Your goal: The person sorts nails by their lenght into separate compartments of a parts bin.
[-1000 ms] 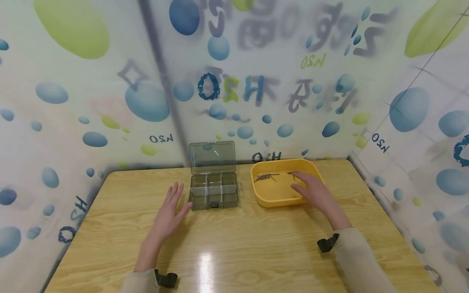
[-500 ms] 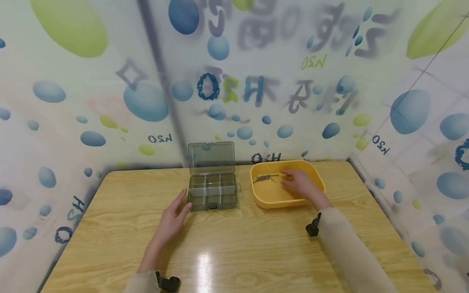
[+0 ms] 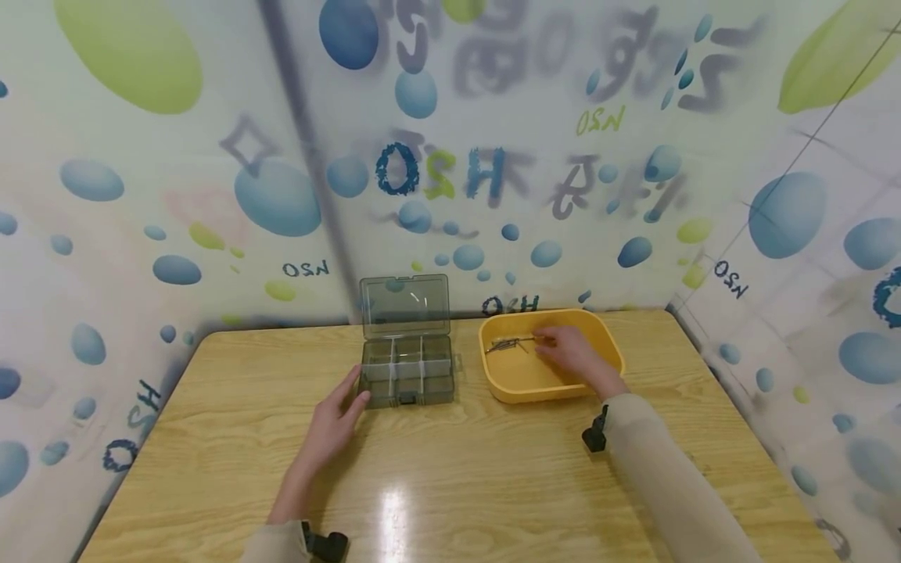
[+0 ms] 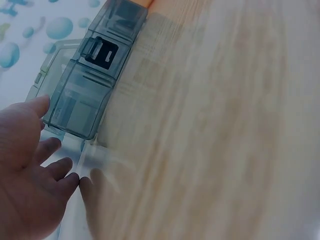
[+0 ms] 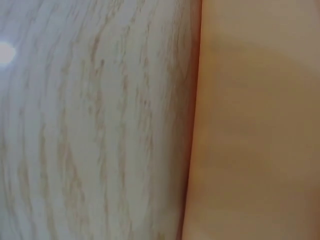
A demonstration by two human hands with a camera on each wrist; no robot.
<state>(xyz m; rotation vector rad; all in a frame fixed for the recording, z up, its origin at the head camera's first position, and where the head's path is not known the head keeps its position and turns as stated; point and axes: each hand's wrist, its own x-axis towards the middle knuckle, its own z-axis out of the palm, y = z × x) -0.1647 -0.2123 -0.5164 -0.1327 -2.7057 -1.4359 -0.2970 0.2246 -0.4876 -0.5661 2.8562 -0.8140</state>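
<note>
A smoky see-through compartment box (image 3: 380,389) stands on the table with its lid (image 3: 404,306) raised at the back. My left hand (image 3: 334,418) is at its left side, thumb by the front corner and fingers loosely extended; the left wrist view shows the thumb (image 4: 40,105) against the box's end. Inside a yellow tray (image 3: 528,393) lie several thin dark metal pieces like nails or screws (image 3: 503,344). My right hand (image 3: 572,352) reaches into the tray, fingertips bent down at the end of one long piece. Whether they pinch it, I cannot tell.
The wooden table (image 3: 450,485) ends at a wall (image 3: 577,195) printed with blue and green drops. Box and tray stand side by side near that back edge. In the right wrist view the tray's yellow side (image 5: 255,125) fills the right part.
My right hand has moved left and lower within the tray, to the end of the metal pieces. The left hand has come in against the box's left side.
</note>
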